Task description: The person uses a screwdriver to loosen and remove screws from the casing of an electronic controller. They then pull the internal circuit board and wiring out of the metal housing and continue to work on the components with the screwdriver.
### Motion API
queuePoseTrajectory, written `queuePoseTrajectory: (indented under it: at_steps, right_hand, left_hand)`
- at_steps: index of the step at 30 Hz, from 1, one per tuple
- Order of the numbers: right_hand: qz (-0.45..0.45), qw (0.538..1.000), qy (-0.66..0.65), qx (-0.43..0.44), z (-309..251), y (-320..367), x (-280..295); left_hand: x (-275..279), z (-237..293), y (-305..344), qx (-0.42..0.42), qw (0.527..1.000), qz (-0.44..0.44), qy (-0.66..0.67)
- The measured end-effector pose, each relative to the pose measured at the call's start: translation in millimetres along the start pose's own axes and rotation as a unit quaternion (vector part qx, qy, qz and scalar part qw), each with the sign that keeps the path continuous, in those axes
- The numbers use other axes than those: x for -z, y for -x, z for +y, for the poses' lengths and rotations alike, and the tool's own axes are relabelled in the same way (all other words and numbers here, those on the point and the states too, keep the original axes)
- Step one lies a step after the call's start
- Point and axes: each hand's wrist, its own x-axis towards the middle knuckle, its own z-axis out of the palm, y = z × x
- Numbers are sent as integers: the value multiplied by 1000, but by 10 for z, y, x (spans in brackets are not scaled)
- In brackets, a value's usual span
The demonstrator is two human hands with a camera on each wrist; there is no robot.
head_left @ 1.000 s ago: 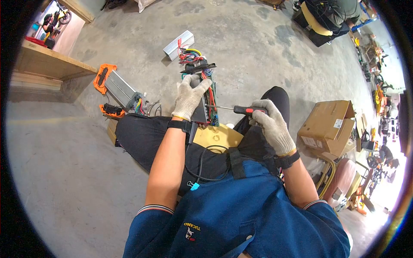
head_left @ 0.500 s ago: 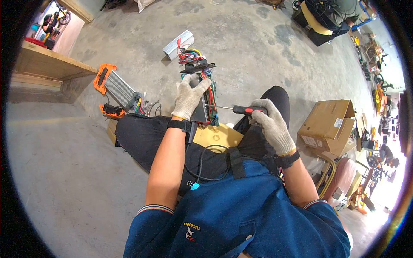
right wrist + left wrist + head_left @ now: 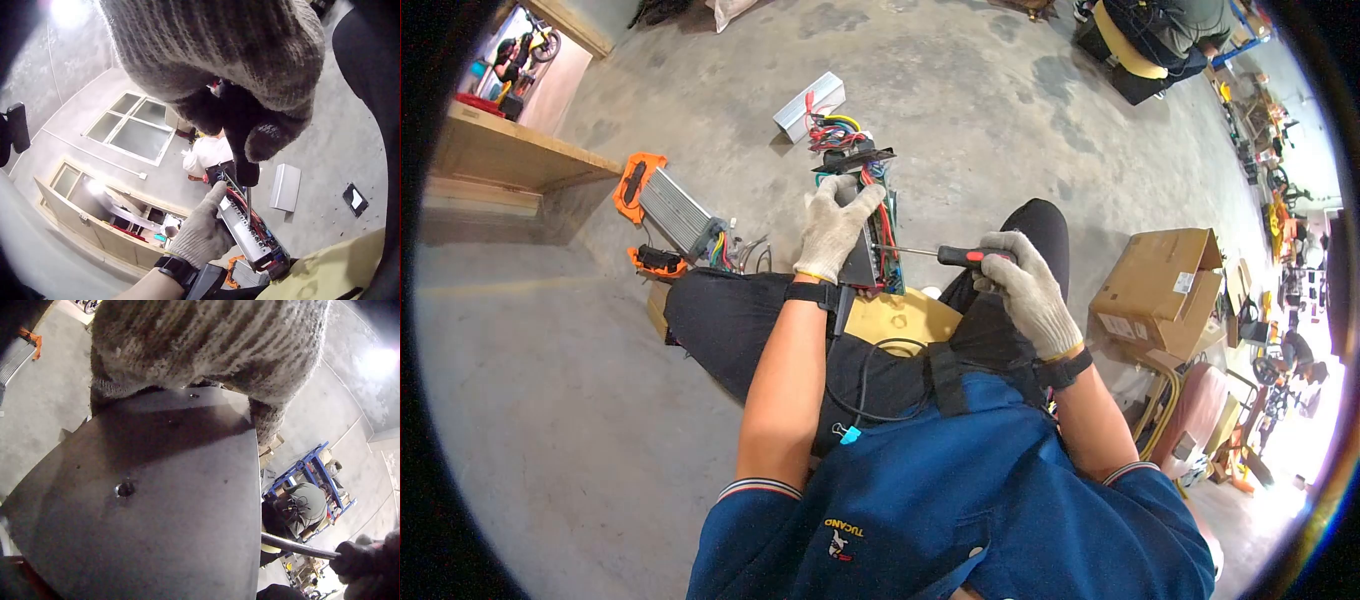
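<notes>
My gloved left hand (image 3: 832, 232) grips a long circuit board (image 3: 891, 240) with a metal side plate, its fingers and thumb around the far part. Red and other coloured wires run along the board, and the plate (image 3: 181, 500) fills much of the left wrist view, with a screw hole in it. A red and black screwdriver (image 3: 962, 257) is held by its handle in my gloved right hand (image 3: 1030, 290). Its shaft points left, and the tip reaches the board's component side, close to a row of small parts (image 3: 249, 232) in the right wrist view.
Beyond the board lies a silver metal casing (image 3: 812, 108) near a bundle of wires (image 3: 836, 132). A finned controller (image 3: 683, 212) with orange-framed parts (image 3: 640, 186) sits to the left. A yellow board (image 3: 905, 318) is between my legs; a cardboard box (image 3: 1155, 290) stands at the right.
The head view has shifted slightly. Both hands keep their hold, and the screwdriver stays against the board with almost no visible movement.
</notes>
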Motion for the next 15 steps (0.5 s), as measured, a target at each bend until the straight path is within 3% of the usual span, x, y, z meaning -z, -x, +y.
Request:
queuePoseTrajectory:
  at_steps: [15]
  right_hand:
    - [6,1000,-17,4,82,-22,9]
  left_hand:
    - [-1,11,6,3,1000,0,-4]
